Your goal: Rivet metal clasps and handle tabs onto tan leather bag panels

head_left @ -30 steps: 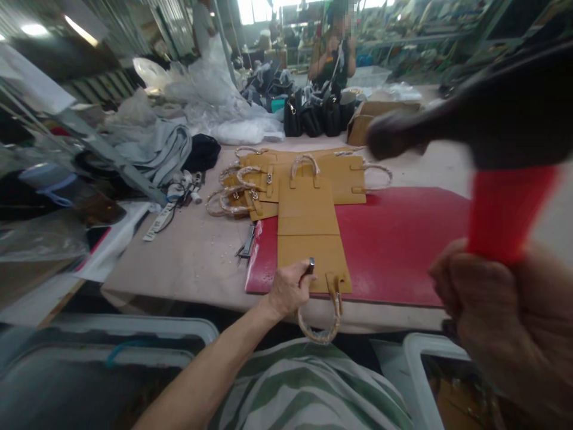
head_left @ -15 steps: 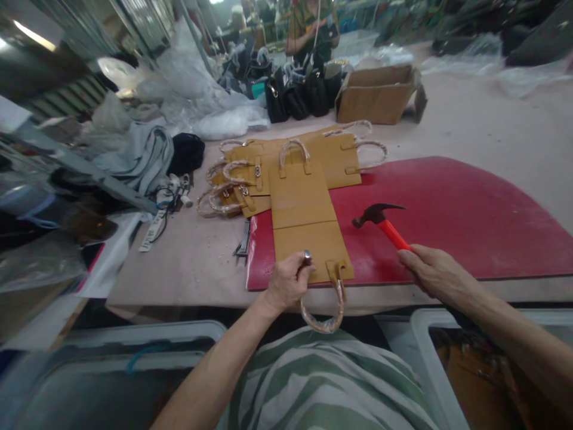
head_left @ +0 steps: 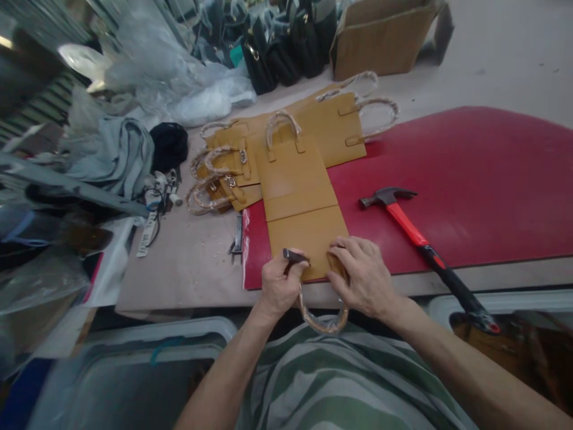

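A mustard-yellow leather bag panel (head_left: 302,209) lies lengthwise in front of me, a plastic-wrapped handle (head_left: 329,327) looping off its near edge. My left hand (head_left: 280,283) is closed around a short dark metal punch (head_left: 294,257), which is tilted over the panel's near left part. At the near right corner, my right hand (head_left: 364,276) grips the handle tab (head_left: 336,263) between thumb and fingers. To the right, a claw hammer (head_left: 414,233) with a red and black handle rests on the red board (head_left: 474,185), its handle end sticking out past the table edge.
More yellow bag panels (head_left: 344,125) with wrapped handles lie behind. A cardboard box (head_left: 380,42), black bags (head_left: 286,54) and plastic wrapping (head_left: 179,83) stand farther back. Metal dividers (head_left: 236,239) lie left of the board. Plastic bins (head_left: 134,358) sit below the table edge.
My right hand has let go of the hammer, which now lies on the board, and has moved left onto the handle tab. The punch in my left hand has tilted. The view has dipped downward.
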Available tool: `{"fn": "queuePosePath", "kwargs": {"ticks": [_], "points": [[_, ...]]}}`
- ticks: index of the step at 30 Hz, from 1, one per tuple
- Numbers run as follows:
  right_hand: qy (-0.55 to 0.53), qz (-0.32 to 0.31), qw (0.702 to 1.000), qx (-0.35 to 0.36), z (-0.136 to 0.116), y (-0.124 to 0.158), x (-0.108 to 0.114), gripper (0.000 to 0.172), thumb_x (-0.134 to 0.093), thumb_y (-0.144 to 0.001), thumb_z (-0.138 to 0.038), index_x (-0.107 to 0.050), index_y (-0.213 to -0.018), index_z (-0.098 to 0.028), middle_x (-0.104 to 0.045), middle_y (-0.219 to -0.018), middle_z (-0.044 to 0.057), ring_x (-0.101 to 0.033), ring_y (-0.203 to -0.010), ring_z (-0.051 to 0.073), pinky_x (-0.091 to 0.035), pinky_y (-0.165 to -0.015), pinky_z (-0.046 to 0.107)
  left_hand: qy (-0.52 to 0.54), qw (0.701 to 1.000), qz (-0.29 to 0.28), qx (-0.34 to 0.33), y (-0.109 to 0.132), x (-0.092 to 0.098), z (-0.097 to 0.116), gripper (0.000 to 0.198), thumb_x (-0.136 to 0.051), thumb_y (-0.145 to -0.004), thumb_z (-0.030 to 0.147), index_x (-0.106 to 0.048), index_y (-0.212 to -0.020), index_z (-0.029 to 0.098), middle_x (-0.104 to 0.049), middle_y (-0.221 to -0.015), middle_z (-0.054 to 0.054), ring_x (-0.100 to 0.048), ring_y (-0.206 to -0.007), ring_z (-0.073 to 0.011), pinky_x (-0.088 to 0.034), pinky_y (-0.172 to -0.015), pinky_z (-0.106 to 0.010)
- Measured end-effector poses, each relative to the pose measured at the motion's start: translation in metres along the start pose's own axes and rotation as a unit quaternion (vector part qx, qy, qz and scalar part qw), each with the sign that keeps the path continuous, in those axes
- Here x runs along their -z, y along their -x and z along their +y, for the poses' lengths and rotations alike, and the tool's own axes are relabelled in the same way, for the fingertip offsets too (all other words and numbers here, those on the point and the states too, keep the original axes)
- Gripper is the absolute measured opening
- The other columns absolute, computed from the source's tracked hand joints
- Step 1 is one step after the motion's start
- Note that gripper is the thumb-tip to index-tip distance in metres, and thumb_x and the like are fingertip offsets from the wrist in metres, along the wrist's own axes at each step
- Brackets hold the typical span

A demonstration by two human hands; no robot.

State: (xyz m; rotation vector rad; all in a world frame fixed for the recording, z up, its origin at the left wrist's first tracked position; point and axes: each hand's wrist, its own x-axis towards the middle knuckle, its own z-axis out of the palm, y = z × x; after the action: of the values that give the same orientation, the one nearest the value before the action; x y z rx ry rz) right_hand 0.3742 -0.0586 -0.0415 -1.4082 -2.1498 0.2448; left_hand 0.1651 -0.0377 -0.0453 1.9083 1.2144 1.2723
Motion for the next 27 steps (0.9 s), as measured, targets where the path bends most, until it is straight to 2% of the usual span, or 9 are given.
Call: {"fn": "queuePosePath", "kwargs": {"ticks": [3,4,8,9,12,14,18,22,27], "points": [[-0.007,0.004,1.0,-0.003,0.002,0.002,-0.002,0.027,-0.063,-0.088,-0.028,-0.06,-0.113,-0.018,-0.064,-0.124,0.014,-0.054,-0.116,0.033,-0.04,-0.098,0.047,0.018,0.999,0.014,0.04,0.001,0.0,-0.002,0.008,-0.064,-0.094,0.021,-0.07,-0.098,0.016,-0.078,-0.088,-0.005,-0.077,-0.081,-0.0166,-0.064,-0.077,-0.026],[-0.007,0.004,1.0,-0.004,0.003,0.002,-0.001,0.027,-0.062,-0.088,-0.028,-0.06,-0.113,-0.018,-0.064,-0.123,0.014,-0.054,-0.116,0.033,-0.04,-0.099,0.047,0.011,0.999,0.015,0.028,0.002,0.0,-0.002,0.008,-0.064,-0.094,0.02,-0.07,-0.099,0.016,-0.079,-0.089,-0.005,-0.077,-0.082,-0.017,-0.064,-0.078,-0.026],[-0.002,0.002,1.0,-0.01,0.003,0.002,0.0,0.028,-0.062,-0.087,-0.028,-0.06,-0.113,-0.017,-0.064,-0.124,0.014,-0.054,-0.116,0.033,-0.04,-0.099,0.048,-0.035,0.995,-0.004,-0.094,0.009,0.001,-0.003,0.008,-0.065,-0.093,0.015,-0.07,-0.099,0.017,-0.08,-0.096,-0.007,-0.078,-0.092,-0.0182,-0.064,-0.086,-0.028],[-0.001,0.001,1.0,-0.01,0.002,0.001,0.0,0.028,-0.063,-0.087,-0.028,-0.061,-0.113,-0.017,-0.064,-0.124,0.014,-0.054,-0.116,0.033,-0.04,-0.099,0.048,-0.035,0.995,0.0,-0.093,0.011,0.0,-0.004,0.009,-0.065,-0.093,0.015,-0.07,-0.099,0.017,-0.08,-0.097,-0.007,-0.078,-0.093,-0.0186,-0.064,-0.088,-0.029],[0.003,-0.001,1.0,-0.007,0.002,0.001,0.0,0.028,-0.062,-0.087,-0.028,-0.061,-0.114,-0.017,-0.064,-0.124,0.015,-0.054,-0.117,0.034,-0.04,-0.099,0.048,-0.015,0.999,0.038,0.004,0.013,0.0,-0.005,0.01,-0.063,-0.097,0.021,-0.07,-0.103,0.017,-0.079,-0.096,-0.007,-0.078,-0.09,-0.0193,-0.065,-0.087,-0.033],[0.002,-0.004,1.0,-0.006,0.002,0.001,-0.001,0.029,-0.062,-0.088,-0.028,-0.06,-0.115,-0.017,-0.064,-0.125,0.015,-0.054,-0.118,0.033,-0.04,-0.1,0.048,-0.012,0.999,0.039,0.034,0.011,-0.001,-0.004,0.013,-0.063,-0.097,0.026,-0.07,-0.102,0.017,-0.08,-0.095,-0.007,-0.078,-0.087,-0.0193,-0.066,-0.085,-0.032],[0.0,-0.003,1.0,-0.007,0.003,0.001,-0.002,0.031,-0.062,-0.087,-0.029,-0.059,-0.116,-0.018,-0.064,-0.126,0.015,-0.054,-0.119,0.034,-0.039,-0.101,0.049,-0.048,0.999,0.014,-0.012,0.004,-0.003,0.002,0.011,-0.065,-0.095,0.025,-0.072,-0.097,0.017,-0.08,-0.093,-0.006,-0.079,-0.086,-0.0184,-0.065,-0.084,-0.029],[-0.003,-0.001,1.0,-0.005,0.003,0.001,-0.001,0.03,-0.061,-0.088,-0.028,-0.059,-0.117,-0.019,-0.064,-0.126,0.015,-0.054,-0.119,0.034,-0.04,-0.1,0.049,-0.05,0.998,0.022,-0.012,0.0,-0.004,0.006,0.01,-0.065,-0.095,0.022,-0.073,-0.098,0.016,-0.081,-0.092,-0.005,-0.079,-0.084,-0.0174,-0.065,-0.081,-0.026],[0.005,0.002,1.0,-0.006,0.003,0.001,-0.001,0.029,-0.06,-0.088,-0.028,-0.059,-0.115,-0.018,-0.064,-0.124,0.015,-0.054,-0.117,0.034,-0.039,-0.1,0.049,-0.059,0.998,0.002,-0.035,-0.002,-0.003,0.007,0.008,-0.067,-0.094,0.02,-0.074,-0.098,0.017,-0.081,-0.093,-0.005,-0.079,-0.086,-0.0179,-0.065,-0.083,-0.027]]}}
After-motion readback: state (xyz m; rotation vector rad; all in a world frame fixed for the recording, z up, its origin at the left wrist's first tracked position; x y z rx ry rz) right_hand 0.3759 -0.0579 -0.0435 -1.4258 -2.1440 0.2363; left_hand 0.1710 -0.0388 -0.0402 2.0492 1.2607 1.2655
